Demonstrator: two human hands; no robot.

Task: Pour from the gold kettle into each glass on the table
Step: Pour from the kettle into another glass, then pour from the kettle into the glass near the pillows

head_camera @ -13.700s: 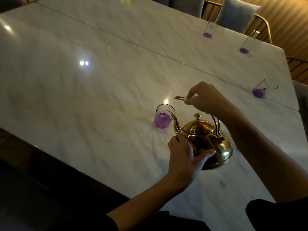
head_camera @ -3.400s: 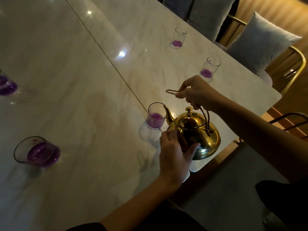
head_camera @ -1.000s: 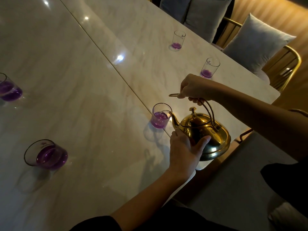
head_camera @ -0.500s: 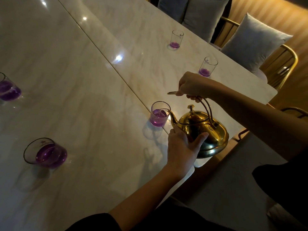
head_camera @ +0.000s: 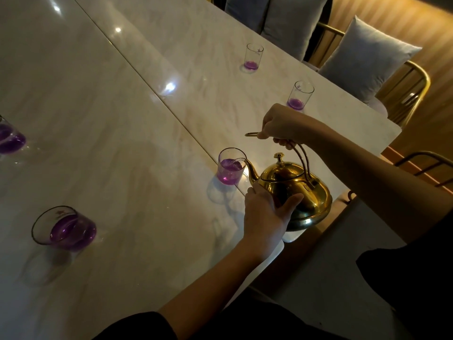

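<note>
The gold kettle [head_camera: 296, 187] hangs tilted over the table's near corner, its spout reaching over the rim of a glass [head_camera: 230, 168]. A thin stream runs from the spout into that glass, which holds purple liquid to about halfway. My right hand [head_camera: 282, 126] is closed on the kettle's arched handle from above. My left hand [head_camera: 267, 214] cups the kettle's near side. Two glasses with a little purple at the bottom, one [head_camera: 299, 96] nearer and one [head_camera: 253, 56] farther, stand beyond. Fuller glasses stand at the left: one [head_camera: 65, 228] near, another [head_camera: 9, 138] at the frame edge.
The marble table [head_camera: 117, 133] has a seam running diagonally; its corner edge lies right under the kettle. Gold-framed chairs with grey cushions [head_camera: 367, 62] stand along the far side. Another chair frame [head_camera: 429, 163] is at the right.
The kettle has tipped a little further toward the glass and liquid now streams from the spout; the purple level in that glass has risen. Both hands keep their hold.
</note>
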